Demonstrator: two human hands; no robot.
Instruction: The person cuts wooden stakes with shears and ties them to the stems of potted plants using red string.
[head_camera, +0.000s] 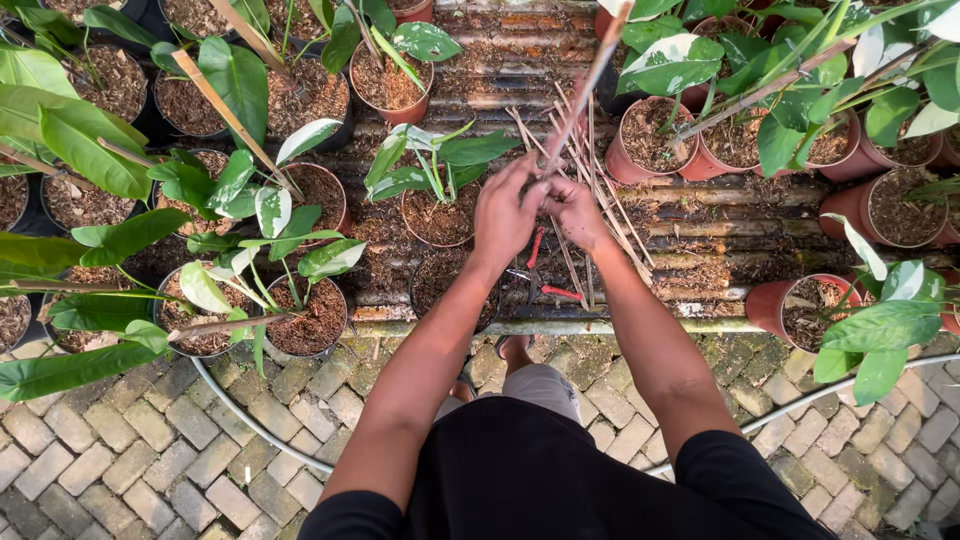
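Left hand (507, 212) and right hand (575, 210) both closed on one thin bamboo stick (590, 80), which slants up toward far right. Hands touch, above loose sticks (610, 215) and red-handled pruners (545, 280) on the slatted bench (700, 240). Small potted plant (437, 180) just left.

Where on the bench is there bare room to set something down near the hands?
Bare corrugated bench lies right of the right hand, between the loose bamboo sticks and the terracotta pots. Another strip runs along the far edge. Left of the left hand, black pots and leaves crowd everything.
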